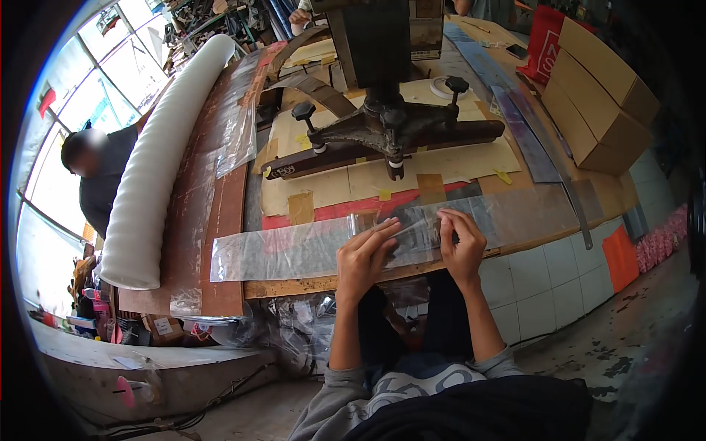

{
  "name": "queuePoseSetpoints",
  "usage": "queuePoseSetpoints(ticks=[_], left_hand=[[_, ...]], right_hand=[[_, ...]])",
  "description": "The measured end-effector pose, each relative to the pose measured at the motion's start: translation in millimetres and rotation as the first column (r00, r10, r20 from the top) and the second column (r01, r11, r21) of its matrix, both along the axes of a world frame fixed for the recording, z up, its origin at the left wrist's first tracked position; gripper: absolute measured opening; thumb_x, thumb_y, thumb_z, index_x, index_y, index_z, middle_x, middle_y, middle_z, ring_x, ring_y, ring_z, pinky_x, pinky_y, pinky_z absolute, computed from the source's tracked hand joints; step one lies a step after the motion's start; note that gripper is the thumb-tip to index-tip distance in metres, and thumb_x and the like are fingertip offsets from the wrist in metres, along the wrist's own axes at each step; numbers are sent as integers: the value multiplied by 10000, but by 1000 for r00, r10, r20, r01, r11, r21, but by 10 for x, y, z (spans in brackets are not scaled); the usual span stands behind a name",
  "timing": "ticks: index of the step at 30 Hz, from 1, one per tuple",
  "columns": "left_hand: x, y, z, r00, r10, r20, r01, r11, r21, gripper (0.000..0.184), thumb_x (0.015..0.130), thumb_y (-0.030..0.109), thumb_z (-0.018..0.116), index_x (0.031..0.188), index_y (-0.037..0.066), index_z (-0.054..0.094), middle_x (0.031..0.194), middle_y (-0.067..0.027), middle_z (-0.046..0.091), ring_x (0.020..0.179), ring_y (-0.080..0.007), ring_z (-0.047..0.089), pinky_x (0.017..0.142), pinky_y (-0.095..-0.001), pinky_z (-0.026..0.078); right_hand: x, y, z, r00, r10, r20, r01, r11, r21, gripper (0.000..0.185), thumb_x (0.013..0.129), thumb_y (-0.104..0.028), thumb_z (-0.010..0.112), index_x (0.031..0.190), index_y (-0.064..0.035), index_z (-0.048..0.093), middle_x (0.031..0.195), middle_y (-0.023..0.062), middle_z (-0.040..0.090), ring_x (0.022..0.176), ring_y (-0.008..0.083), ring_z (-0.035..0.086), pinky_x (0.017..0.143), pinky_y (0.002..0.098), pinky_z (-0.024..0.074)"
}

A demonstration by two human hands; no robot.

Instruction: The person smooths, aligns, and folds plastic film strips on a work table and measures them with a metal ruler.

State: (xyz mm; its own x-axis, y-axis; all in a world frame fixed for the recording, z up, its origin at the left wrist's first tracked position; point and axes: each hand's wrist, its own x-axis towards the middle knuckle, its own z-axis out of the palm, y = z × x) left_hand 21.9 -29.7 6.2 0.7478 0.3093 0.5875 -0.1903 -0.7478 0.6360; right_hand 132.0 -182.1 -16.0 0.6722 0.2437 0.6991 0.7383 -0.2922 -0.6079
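Note:
A long strip of clear plastic film [294, 246] lies along the front edge of the work table, its right part reaching past my right hand. My left hand [364, 257] rests on the film, fingers stretched out and pointing right. Close by on the right, my right hand [462, 246] has its fingers curled, with thumb and fingertips pinched at the film. Between the hands the film looks creased and shiny. Just beyond stands a heavy dark press [390, 128] with a long metal bar [382, 153], set over a yellowish board [353, 180].
A white foam roll [165, 158] lies along the table's left side. To the right are a long metal ruler [555, 158], a bluish plastic sheet [526, 136] and cardboard boxes [596, 110]. Another person [107, 176] is at the left; a co-worker's hand [300, 16] shows at the back.

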Motion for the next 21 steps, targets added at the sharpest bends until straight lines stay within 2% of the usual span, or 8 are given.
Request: queuePoseSetpoints(ticks=[5, 8, 11, 14, 17, 20, 21], left_hand=[[-20, 11, 25, 998, 58, 38, -60, 996, 67, 234, 817, 81, 667, 1049, 90, 693, 1079, -61, 688, 955, -218, 671, 772, -306, 517], [1, 14, 30, 988, 95, 123, -111, 985, 135, 210, 812, 78, 667, 1020, 81, 698, 1053, -57, 697, 891, -202, 680, 744, -290, 511], [-44, 25, -13, 983, 124, 134, -139, 984, 113, 183, 806, 76, 669, 986, 78, 702, 1019, -44, 707, 796, -180, 678, 699, -283, 505], [-82, 40, -25, 979, 77, 188, -102, 986, 129, 162, 792, 100, 689, 953, 81, 706, 993, -38, 713, 720, -151, 665, 637, -266, 489], [-175, -89, 34, 988, -26, 151, -7, 977, 211, 183, 777, 135, 711, 955, 94, 704, 963, -23, 715, 712, -128, 665, 594, -255, 480], [-374, -294, 13, 992, -114, 46, 91, 934, 346, 207, 762, 165, 726, 958, 106, 695, 920, 3, 710, 706, -110, 662, 584, -236, 485], [-432, -359, -20, 989, -137, 45, 114, 932, 344, 212, 759, 171, 728, 960, 110, 693, 912, 11, 708, 705, -107, 662, 589, -233, 488]], right_hand=[[3, 13, -11, 1000, -22, 1, 22, 1000, 6, 85, 847, -45, 615, 872, 17, 668, 875, 107, 675, 795, 263, 651, 710, 331, 523], [11, 12, -19, 1000, -20, 17, 20, 1000, -3, 75, 842, -42, 619, 851, 15, 667, 862, 100, 674, 768, 262, 645, 694, 329, 521], [17, 16, -15, 999, -22, 35, 22, 1000, -3, 70, 839, -37, 619, 840, 15, 666, 849, 96, 672, 754, 262, 640, 688, 329, 518], [28, 9, -33, 999, -18, 51, 19, 1000, -10, 67, 836, -34, 619, 832, 13, 666, 840, 96, 670, 758, 257, 640, 688, 328, 517], [25, 3, -14, 1000, 0, 10, 0, 1000, -1, 76, 841, -46, 621, 842, 16, 665, 840, 102, 667, 760, 260, 638, 689, 330, 515], [67, -15, -27, 992, 47, -119, -45, 999, 20, 106, 850, -69, 625, 905, 15, 661, 860, 103, 662, 753, 267, 633, 688, 332, 514], [71, -31, 1, 979, 70, -192, -71, 997, 0, 124, 851, -74, 625, 933, 13, 656, 887, 105, 659, 756, 269, 634, 692, 334, 513]])
